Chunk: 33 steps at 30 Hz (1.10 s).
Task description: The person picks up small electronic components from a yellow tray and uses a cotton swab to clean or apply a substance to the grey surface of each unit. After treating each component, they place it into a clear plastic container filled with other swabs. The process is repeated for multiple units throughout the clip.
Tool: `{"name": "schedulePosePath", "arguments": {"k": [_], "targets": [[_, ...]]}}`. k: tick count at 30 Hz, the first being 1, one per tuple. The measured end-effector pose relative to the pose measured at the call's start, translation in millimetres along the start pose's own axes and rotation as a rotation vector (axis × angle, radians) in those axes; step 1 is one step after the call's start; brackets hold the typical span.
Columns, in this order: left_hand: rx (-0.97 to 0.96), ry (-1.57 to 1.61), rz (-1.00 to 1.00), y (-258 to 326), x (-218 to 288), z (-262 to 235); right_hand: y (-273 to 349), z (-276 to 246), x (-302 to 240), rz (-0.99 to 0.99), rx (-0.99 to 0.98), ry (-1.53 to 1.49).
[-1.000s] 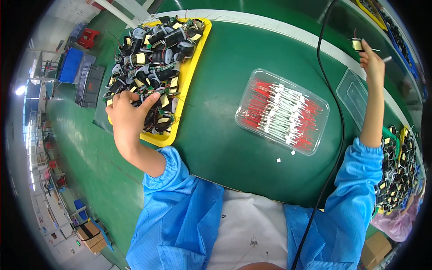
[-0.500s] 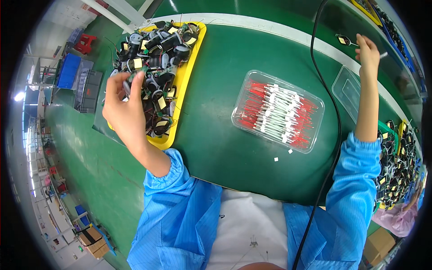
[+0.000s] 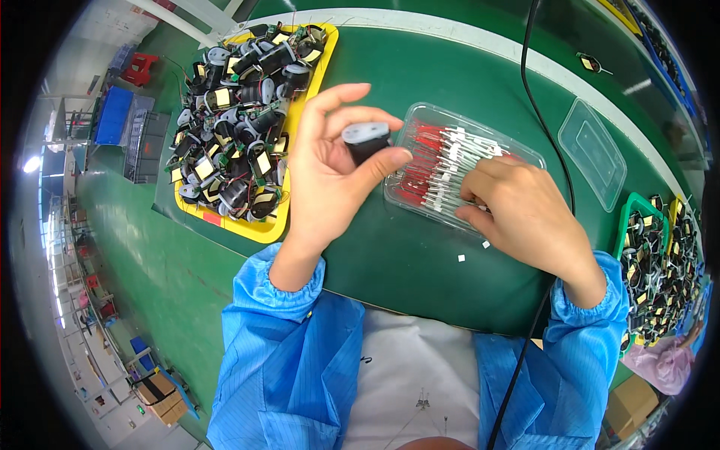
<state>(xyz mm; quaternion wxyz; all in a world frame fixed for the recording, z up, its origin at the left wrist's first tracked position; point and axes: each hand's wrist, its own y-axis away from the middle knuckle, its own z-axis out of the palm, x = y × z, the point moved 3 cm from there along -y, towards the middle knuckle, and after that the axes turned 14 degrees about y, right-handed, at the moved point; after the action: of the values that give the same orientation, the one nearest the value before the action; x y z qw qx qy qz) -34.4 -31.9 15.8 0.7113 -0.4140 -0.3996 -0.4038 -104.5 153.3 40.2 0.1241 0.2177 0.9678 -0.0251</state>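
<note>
**Grey-capped unit (image 3: 366, 135) in the left hand (image 3: 326, 176), right hand (image 3: 525, 210) at the leads (image 3: 426, 178)**

At the left of the green surface (image 3: 405, 277), a yellow tray (image 3: 268, 232) is heaped with similar black-bodied units (image 3: 232, 120), many with pale yellow patches. Just right of it, the left hand has its unit pinched between thumb and fingers, grey cap uppermost, raised between the tray and a clear box (image 3: 454, 120).

That box holds a thick layer of leads, red toward the ends and white across the middle. The right hand reaches over its right side, thumb and fingers curled down among the white parts. Whether this grip has closed on a lead is hidden by the fingers.

The step in hand looks like picking out a lead while the unit is held ready. The next move, I judge, calls for a fine pinch that frees one lead without dragging its neighbours — and a steady left grip meanwhile.

Two small white squares (image 3: 461, 258) lie in front of the box. Farther right come a black cable (image 3: 524, 67), a clear lid (image 3: 592, 157) lying flat, and a lone unit (image 3: 590, 63) beyond the surface's pale edge. At far right, a green tray (image 3: 622, 229) holds more units.
</note>
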Motion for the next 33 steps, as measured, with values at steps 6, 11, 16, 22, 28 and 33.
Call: {"name": "schedulePosePath", "arguments": {"k": [6,11,16,22,28,33], "targets": [[-0.082,0.096,-0.012,2,-5,-2,-2,4,4,0.022,0.024,-0.102],[-0.165,0.081,-0.053,6,-2,-3,-4,-28,11,0.177,-0.074,-0.395],[-0.181,0.111,-0.026,4,0,1,-2,-30,19,0.299,0.259,-1.017],[-0.159,0.259,-0.219,10,0,-1,-8,-18,24,0.273,0.258,-1.267],[-0.262,0.29,-0.312,5,-3,1,-12,-19,18,0.301,0.527,-1.283],[-0.297,0.191,-0.196,6,-5,3,-8,-20,28,0.242,0.504,-1.307]]}}
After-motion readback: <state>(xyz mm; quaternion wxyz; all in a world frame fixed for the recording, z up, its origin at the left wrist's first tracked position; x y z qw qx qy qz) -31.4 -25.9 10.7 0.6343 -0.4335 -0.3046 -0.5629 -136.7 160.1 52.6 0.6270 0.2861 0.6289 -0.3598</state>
